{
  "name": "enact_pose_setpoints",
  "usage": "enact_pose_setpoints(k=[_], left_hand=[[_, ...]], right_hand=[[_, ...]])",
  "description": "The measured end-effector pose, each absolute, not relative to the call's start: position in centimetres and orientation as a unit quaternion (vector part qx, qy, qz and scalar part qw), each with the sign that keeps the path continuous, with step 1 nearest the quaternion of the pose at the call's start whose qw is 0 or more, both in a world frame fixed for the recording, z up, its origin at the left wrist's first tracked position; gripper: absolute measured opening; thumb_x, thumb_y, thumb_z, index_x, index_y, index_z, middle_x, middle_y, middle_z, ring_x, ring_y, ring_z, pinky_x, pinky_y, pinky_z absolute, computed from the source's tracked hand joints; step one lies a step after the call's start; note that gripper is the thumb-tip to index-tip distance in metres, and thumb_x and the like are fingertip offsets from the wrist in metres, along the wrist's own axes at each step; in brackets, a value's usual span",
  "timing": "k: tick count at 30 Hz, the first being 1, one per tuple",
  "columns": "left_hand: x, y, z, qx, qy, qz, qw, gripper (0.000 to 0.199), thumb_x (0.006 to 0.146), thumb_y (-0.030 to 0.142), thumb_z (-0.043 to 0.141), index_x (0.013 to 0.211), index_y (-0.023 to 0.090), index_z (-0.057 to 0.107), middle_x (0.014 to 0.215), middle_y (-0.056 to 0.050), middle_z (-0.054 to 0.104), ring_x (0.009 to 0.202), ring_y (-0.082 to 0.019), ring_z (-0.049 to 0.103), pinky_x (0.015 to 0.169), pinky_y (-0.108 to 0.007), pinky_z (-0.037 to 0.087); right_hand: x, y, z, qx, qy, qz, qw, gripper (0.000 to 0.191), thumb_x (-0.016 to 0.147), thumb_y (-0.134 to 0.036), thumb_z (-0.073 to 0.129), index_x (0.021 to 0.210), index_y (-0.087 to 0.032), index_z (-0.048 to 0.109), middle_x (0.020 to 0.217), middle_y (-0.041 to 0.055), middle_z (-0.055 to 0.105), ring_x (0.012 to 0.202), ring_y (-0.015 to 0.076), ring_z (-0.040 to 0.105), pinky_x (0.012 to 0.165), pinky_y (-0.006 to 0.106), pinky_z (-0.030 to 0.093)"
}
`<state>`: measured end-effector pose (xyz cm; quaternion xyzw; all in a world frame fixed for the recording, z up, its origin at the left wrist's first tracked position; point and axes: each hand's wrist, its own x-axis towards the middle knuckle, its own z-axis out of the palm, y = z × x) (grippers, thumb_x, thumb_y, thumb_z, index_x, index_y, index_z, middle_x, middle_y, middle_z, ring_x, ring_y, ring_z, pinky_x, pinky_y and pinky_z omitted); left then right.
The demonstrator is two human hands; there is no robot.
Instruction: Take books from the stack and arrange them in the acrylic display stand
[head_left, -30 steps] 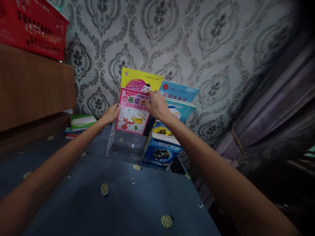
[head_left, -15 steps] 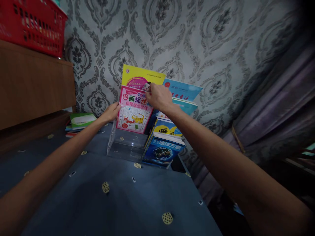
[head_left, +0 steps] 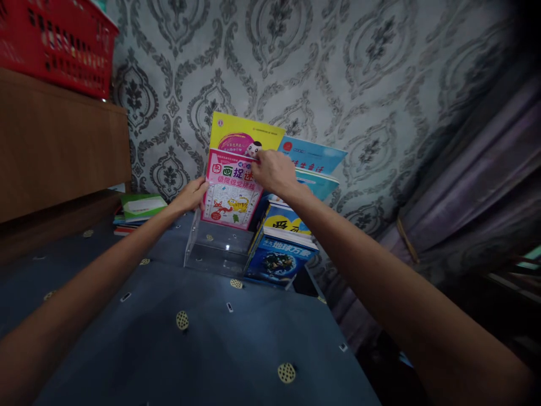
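Observation:
A pink picture book (head_left: 230,192) with a fox and a tiger on its cover stands upright in a clear plastic book rack (head_left: 217,262). My left hand (head_left: 193,194) grips its left edge, and my right hand (head_left: 274,170) pinches its upper right corner. Behind it rises a yellow book (head_left: 247,131) with a panda-like figure. Right of these, the rack holds a light blue book (head_left: 315,153), a teal book (head_left: 319,183), a blue-and-yellow book (head_left: 287,219) and, in front, a dark blue book with a globe (head_left: 276,262). My right hand hides part of the covers.
The rack stands on a blue patterned cloth (head_left: 169,349). Several books lie in a stack (head_left: 141,207) at the left, beside a wooden cabinet (head_left: 63,144) bearing a red basket (head_left: 63,48). Patterned wallpaper backs the rack; a purple curtain (head_left: 448,186) hangs at the right.
My right hand has moved slightly down along with the pink book's top corner. My left hand keeps its grip on the left edge.

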<state>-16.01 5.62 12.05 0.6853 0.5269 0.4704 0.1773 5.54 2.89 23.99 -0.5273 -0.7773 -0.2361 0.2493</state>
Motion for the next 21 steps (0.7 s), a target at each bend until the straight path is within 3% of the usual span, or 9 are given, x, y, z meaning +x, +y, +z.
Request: enact_pose_setpoints(k=[10,21], left_hand=[[-16.1,5.4,11.6,0.682,0.534,0.480,0.141,0.033,0.097,0.038,0.041,0.112,0.017,0.060,0.071,-0.003,0.069,0.051,-0.017,0.063,0.046,-0.023,0.040],[-15.9,5.4,11.4,0.670,0.534,0.499,0.134,0.031,0.097,0.038,0.044,0.112,0.017,0.062,0.079,-0.006,0.071,0.065,-0.019,0.068,0.056,-0.026,0.048]], right_hand=[[5.9,2.5,23.7,-0.513,-0.779,-0.225,0.281,0.037,0.089,-0.019,0.050,0.119,-0.012,0.071,0.113,0.0176,0.071,0.099,0.0301,0.064,0.084,0.044,0.051],[6.3,1.5,23.3,-0.519,-0.779,-0.223,0.271,0.036,0.094,-0.019,0.048,0.124,-0.014,0.067,0.118,0.0172,0.065,0.103,0.0305,0.062,0.085,0.043,0.048]])
